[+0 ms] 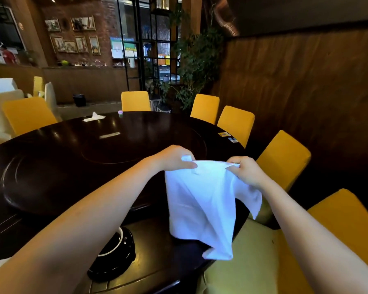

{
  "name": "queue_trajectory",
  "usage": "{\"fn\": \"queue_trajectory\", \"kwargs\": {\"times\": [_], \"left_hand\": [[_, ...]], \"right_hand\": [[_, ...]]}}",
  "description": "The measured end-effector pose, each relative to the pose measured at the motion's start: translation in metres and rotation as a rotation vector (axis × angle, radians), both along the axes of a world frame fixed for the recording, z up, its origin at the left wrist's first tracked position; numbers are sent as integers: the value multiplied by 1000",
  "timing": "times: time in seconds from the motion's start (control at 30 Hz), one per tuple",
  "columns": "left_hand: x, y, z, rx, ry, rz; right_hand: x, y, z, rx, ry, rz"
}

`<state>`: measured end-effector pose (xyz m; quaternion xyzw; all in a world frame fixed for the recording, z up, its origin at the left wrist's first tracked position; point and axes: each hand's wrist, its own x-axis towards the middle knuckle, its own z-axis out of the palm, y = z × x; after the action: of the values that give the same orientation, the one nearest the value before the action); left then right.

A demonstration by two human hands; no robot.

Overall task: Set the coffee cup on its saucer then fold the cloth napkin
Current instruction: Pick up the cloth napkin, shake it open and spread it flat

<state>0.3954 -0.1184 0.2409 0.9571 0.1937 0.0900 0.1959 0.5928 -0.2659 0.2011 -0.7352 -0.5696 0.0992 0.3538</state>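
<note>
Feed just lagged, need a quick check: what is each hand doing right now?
Left hand: closed, pinching one top corner of the white napkin.
Right hand: closed, pinching the other top corner.

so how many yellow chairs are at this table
6 yellow chairs: one left, one far side, two far right, two near right. More may sit out of view.

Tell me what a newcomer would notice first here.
A white napkin hangs mid-frame, its top corners pinched by the left hand and right hand over the dark round table. Bottom left, a black cup sits on its saucer; yellow chairs ring the table.
</note>
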Motion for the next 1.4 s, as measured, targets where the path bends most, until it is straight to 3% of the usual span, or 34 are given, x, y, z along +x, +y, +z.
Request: {"fn": "queue_trajectory", "kwargs": {"times": [0.23,0.33,0.43,0.57,0.77,1.0,1.23,1.3,1.4], "left_hand": [[1,1,-5,-114,-124,97],[6,-11,-5,-226,-172,125],[10,-28,-7,-416,-200,118],[15,-61,-10,-710,-68,-75],[45,-106,-41,-1021,-14,-131],[45,-113,-56,-1170,-98,-146],[0,-46,-100,-969,-95,226],[-7,27,-151,-1033,-122,440],[-12,76,-175,-979,-174,597]], "right_hand": [[48,-11,-18,-441,-233,-65],[62,-19,-32,-410,-237,-229],[64,-28,-36,-224,-91,-376],[62,-36,-26,-69,-110,-510],[66,-48,-4,-147,-342,-609],[74,-38,-15,-222,-498,-548],[62,18,-50,-325,-439,-397],[72,100,-96,-379,-428,-312],[73,142,-108,-405,-434,-273]]}}
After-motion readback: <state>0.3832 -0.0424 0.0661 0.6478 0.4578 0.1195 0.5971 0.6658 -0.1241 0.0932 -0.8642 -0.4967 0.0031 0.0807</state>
